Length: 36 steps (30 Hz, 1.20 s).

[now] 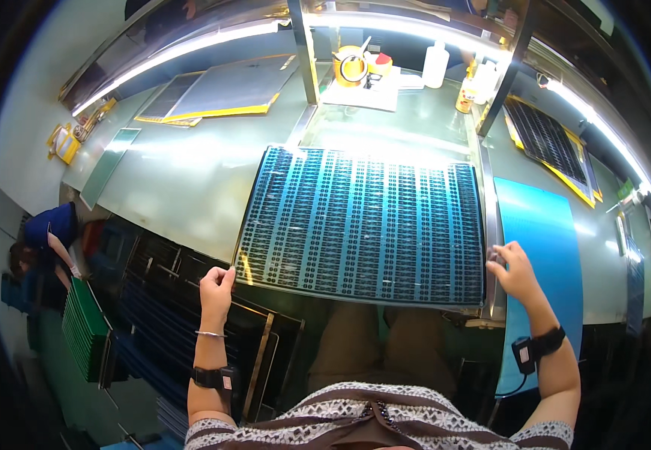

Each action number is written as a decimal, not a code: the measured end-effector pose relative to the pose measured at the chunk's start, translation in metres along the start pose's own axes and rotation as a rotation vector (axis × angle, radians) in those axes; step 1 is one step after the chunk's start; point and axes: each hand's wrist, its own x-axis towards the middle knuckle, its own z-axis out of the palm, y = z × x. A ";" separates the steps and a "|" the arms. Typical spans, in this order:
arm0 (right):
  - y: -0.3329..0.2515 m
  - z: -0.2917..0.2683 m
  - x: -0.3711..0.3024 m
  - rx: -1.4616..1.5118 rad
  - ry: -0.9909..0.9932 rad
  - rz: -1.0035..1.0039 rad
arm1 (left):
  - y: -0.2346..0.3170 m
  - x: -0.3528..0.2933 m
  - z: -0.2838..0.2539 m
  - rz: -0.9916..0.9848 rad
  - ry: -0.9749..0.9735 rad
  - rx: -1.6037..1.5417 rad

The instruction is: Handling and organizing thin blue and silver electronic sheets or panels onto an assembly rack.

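In front of me a large patterned film sheet, blue with rows of fine black marks, lies on the worktable and reaches past its front edge. My left hand pinches the sheet's near left corner, where a yellowish strip shows. Just off the sheet's right edge, my right hand is closed, thumb and fingers together around a small greyish thing too small to name. Both wrists wear black straps with a small box.
A plain blue panel lies to the right. More film sheets lie far left and far right. Bottles and an orange tape-topped container stand behind. Metal posts rise from the table. At left, a person bends by green boards.
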 end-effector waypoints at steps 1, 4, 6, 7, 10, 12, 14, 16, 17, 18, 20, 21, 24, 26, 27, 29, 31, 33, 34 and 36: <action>-0.007 0.001 -0.007 -0.039 0.016 -0.065 | -0.001 0.000 -0.001 0.011 0.011 0.038; -0.022 0.008 -0.023 -0.087 0.062 -0.154 | 0.005 -0.005 -0.003 0.065 0.027 0.194; -0.024 0.009 -0.030 -0.136 0.102 -0.210 | 0.016 -0.011 0.000 0.221 0.100 0.404; -0.023 0.010 -0.033 -0.139 0.100 -0.206 | 0.023 -0.014 0.004 0.379 0.172 0.614; -0.004 0.018 -0.037 0.468 0.006 0.219 | 0.032 -0.017 0.014 0.518 0.237 0.708; 0.004 0.022 -0.038 0.680 0.002 0.363 | 0.037 -0.017 0.024 0.679 0.284 0.688; 0.004 0.020 -0.031 0.862 -0.055 0.381 | 0.031 -0.008 0.015 0.466 0.174 0.422; -0.001 0.019 -0.026 1.022 -0.142 0.408 | 0.043 -0.004 0.015 0.046 0.017 -0.085; -0.005 0.015 -0.030 1.022 -0.102 0.435 | 0.060 -0.003 0.017 -0.193 -0.099 -0.379; -0.012 0.012 -0.034 1.036 -0.106 0.378 | 0.066 -0.003 0.013 -0.249 -0.204 -0.444; -0.010 -0.003 -0.055 1.036 -0.068 0.342 | 0.060 0.002 0.029 -0.296 -0.286 -0.469; -0.009 -0.010 -0.068 0.586 0.153 0.158 | 0.056 0.002 0.032 -0.351 -0.309 -0.488; 0.013 -0.033 -0.116 -0.186 0.587 0.011 | 0.058 0.003 0.036 -0.290 -0.257 -0.458; 0.048 -0.039 -0.166 -0.065 0.703 0.465 | 0.075 0.004 0.027 -0.218 -0.202 -0.459; 0.057 -0.042 -0.196 -0.021 0.759 0.681 | 0.079 0.010 0.018 -0.182 -0.157 -0.469; 0.113 -0.019 -0.270 -0.076 0.922 0.843 | 0.092 0.022 0.000 -0.077 -0.075 -0.535; 0.157 0.022 -0.325 0.306 0.993 1.110 | 0.099 0.032 -0.018 -0.041 -0.010 -0.610; 0.130 0.039 -0.312 1.300 1.000 0.963 | 0.080 0.047 -0.062 -0.033 0.033 -0.692; 0.131 0.045 -0.307 1.536 0.980 0.810 | 0.066 0.058 -0.084 -0.026 0.060 -0.686; 0.123 0.040 -0.280 1.569 0.952 0.795 | 0.023 0.078 -0.118 -0.090 0.206 -0.780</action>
